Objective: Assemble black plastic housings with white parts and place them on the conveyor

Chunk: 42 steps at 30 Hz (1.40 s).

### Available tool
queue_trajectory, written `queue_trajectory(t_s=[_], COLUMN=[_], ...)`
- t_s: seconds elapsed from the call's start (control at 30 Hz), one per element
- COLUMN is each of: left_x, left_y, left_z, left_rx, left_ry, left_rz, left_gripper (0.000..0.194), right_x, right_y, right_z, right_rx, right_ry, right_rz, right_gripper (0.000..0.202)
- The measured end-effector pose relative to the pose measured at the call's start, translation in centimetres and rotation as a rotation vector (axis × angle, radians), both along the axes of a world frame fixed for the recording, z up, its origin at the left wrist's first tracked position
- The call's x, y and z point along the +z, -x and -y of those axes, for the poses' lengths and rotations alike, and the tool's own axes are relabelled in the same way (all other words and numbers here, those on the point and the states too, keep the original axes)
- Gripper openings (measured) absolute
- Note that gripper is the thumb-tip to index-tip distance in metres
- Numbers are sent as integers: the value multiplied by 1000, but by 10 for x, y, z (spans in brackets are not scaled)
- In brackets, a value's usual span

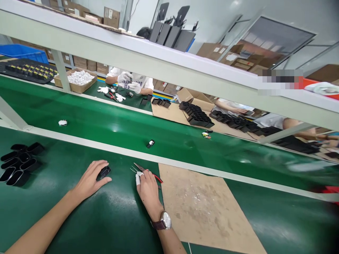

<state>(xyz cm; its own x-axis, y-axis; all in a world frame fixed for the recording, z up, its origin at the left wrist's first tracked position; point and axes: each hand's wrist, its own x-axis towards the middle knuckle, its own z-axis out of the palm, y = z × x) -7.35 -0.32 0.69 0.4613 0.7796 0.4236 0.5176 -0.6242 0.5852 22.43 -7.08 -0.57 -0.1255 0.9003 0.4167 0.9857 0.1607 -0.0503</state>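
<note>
My left hand (pixel 91 179) curls around a small black plastic case (pixel 105 171) on the green bench, the case lying between fingers and thumb. To its right, my right hand (pixel 148 188) pinches thin metal tweezers (pixel 134 169) whose two prongs point up and left. White finger cots cover two of its fingertips, and a watch is on the wrist. Pliers with red handles (pixel 159 178) lie against the far side of this hand, partly hidden by it.
Several black oval housings (pixel 19 164) stand at left. Brown cardboard (pixel 196 208) lies at right. Beyond a white rail, a green conveyor belt (pixel 113 128) carries a black case (pixel 150 143) and small parts. A gloved co-worker (pixel 129 83) works opposite, below an overhead shelf (pixel 159 56).
</note>
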Motion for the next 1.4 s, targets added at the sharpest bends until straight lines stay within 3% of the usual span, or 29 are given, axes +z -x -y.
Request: queue_trajectory(t_s=[0.27,0.47,0.6,0.83,1.1,1.23,1.4], left_x=[10,18,26,30,20,19,16], left_y=[-7,-10,-8,6,-3,-5,6], left_z=[4,14,13,1,2,-1,-12], left_rx=[-19,-95,-84,115,27,60,204], left_ry=[-211,-198,-172,-184,-262,-249,-161], left_rz=[73,67,157,308,239,225,241], left_gripper=[37,19,14,10,11,10,18], right_x=[37,52,48,21,13,18,22], right_y=[37,62,57,15,2,10,30], right_z=[7,23,20,-7,-17,-16,-14], right_rx=[223,355,335,95,-35,12,258], right_ry=[79,101,90,32,53,41,45], right_rz=[-92,-101,-63,2,40,-8,-105], right_gripper=[22,25,24,23,19,19,20])
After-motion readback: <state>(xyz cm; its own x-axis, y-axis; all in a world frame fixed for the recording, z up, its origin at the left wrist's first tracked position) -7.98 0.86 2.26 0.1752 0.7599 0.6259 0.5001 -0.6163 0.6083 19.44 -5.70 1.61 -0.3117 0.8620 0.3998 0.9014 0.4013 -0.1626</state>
